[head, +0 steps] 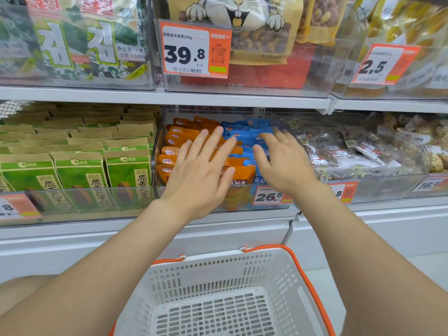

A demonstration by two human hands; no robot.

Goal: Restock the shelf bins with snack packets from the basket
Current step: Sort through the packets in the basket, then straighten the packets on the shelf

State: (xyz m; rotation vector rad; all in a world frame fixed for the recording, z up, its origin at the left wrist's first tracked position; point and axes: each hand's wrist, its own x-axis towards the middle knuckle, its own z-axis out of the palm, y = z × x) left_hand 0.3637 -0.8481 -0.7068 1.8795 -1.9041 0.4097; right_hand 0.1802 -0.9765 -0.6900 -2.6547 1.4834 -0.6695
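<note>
Two rows of snack packets fill the clear shelf bin (155, 163): orange packets (179, 137) left, blue packets (244, 133) right. The left hand (201, 175) lies flat over the orange packets, fingers straight. The right hand (283, 163) rests over the blue packets, fingers relaxed, grasping nothing. The white basket (213, 270) stands below.

One basket (218, 267), one left hand (201, 175), one right hand (283, 163), six price tags (186, 49).
</note>
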